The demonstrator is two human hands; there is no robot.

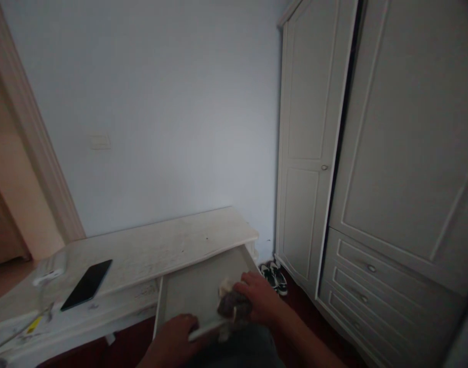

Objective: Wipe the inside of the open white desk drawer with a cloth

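Cloth [230, 302], crumpled and dark with a paler patch, is lying on the bottom of the open drawer [195, 291], near its front right corner. The left hand [176, 332] is curling over the drawer's front edge, fingers closed around the rim, probably steadying the drawer while it is standing pulled out. To its right, the right hand [261, 297] is pressing down on the cloth, fingers bent over the bundle and holding it against the drawer bottom, a grip that looks suited to rubbing the surface.

On the far left of the white counter [160, 245], a small white object [49, 270], too blurred to identify, is lying beside a dark phone [87, 284] that is resting flat, well away from both hands. A light switch [99, 141] is showing on the wall above. Right of the drawer, a pair of shoes [274, 276] is sitting on the floor against the wall, just beside the drawer's far corner. A tall white wardrobe [402, 153] is filling the right side, one door standing slightly ajar. Nothing is lying between the hands and the cloth.
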